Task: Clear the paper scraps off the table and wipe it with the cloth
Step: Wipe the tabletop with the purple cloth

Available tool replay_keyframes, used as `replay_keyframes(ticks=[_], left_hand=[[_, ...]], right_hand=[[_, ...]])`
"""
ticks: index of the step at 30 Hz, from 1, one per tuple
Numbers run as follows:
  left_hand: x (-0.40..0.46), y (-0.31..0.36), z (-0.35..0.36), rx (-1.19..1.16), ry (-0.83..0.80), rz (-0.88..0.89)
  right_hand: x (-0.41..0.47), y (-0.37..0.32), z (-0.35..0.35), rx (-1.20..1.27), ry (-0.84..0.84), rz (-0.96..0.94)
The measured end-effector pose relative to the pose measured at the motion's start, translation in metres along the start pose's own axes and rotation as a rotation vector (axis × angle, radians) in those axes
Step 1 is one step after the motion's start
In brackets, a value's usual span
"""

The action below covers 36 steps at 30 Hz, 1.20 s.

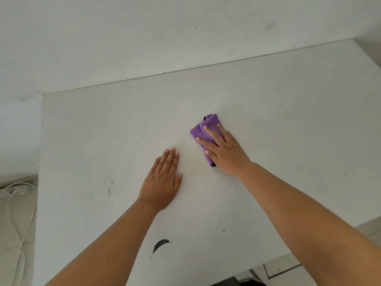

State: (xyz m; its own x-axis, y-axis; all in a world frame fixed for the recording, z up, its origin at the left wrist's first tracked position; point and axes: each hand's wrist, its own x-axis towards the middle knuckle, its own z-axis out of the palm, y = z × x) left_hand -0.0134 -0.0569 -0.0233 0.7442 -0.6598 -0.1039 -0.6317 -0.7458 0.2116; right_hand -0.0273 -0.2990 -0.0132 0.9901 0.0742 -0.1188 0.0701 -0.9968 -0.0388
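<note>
Seen from above, a person's two bare forearms reach across a white table (268, 104) that stands against a white wall (144, 27). The right hand (223, 150) lies flat on a small purple cloth (207, 125), fingers straight and slightly spread, pressing it onto the tabletop near the middle. The cloth is bunched into a rumpled pad with a thin dark edging; its folds stick out past the fingertips and beside the thumb. The left hand (164, 180) rests palm down on the bare table just beside it, fingers straight and together, holding nothing. A black smear (159, 244) marks the table near the left forearm. A white cable (17, 213) lies on the floor at left.
</note>
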Motion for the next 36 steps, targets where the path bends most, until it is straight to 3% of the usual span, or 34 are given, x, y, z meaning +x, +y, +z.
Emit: replay_keyframes(ticks=[6, 13, 21, 26, 36], left_hand=[[-0.081, -0.008, 0.002, 0.057, -0.048, 0.041], [-0.154, -0.031, 0.009, 0.127, -0.054, 0.071], [-0.195, -0.040, 0.005, 0.074, -0.049, 0.022], [-0.216, -0.058, 0.004, 0.022, -0.021, -0.038], [-0.247, -0.085, 0.000, -0.098, 0.050, -0.208]], right_hand=[[-0.067, -0.038, 0.010, -0.029, 0.034, -0.020], [-0.143, -0.090, 0.019, 0.064, 0.040, 0.212], [-0.186, -0.176, 0.023, 0.081, -0.073, 0.392], [-0.188, -0.230, 0.019, 0.104, -0.168, 0.381], [-0.153, -0.320, 0.017, 0.181, -0.167, 0.297]])
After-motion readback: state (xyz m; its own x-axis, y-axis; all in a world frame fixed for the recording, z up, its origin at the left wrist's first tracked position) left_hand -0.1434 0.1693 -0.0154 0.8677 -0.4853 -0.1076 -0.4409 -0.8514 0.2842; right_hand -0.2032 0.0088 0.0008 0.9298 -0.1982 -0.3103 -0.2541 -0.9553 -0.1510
